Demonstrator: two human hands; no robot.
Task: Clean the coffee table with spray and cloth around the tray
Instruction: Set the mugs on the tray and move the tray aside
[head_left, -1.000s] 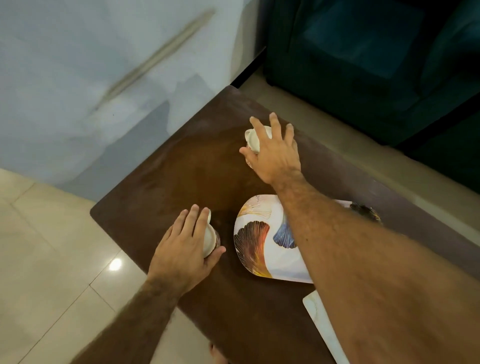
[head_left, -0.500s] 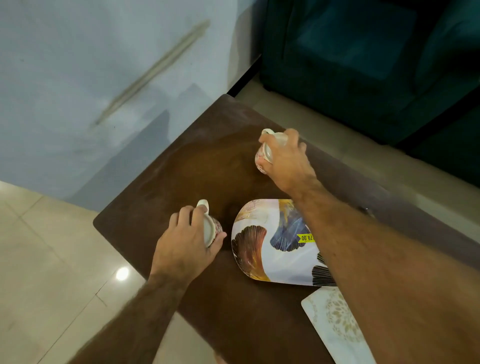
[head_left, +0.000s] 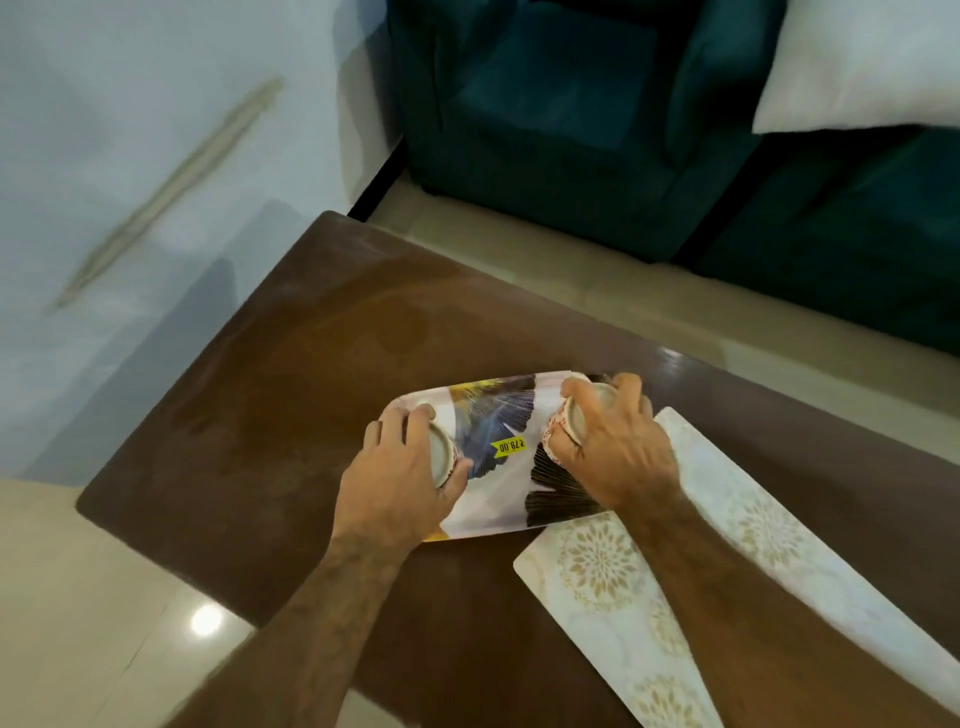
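Observation:
A white tray printed with coloured fan shapes and a yellow price sticker lies on the dark brown coffee table. My left hand grips a small patterned cup over the tray's left end. My right hand grips a second cup of the same kind over the tray's right end. Whether the cups touch the tray I cannot tell. No spray bottle or cloth is in view.
A white mat with gold flower prints lies on the table right of the tray, under my right forearm. Dark teal sofas stand beyond the table with a white cushion. Pale floor tiles lie to the left.
Both hands have carried their cups from the bare table top onto the area over the tray. The left cup came in from the left, the right cup from the far side.

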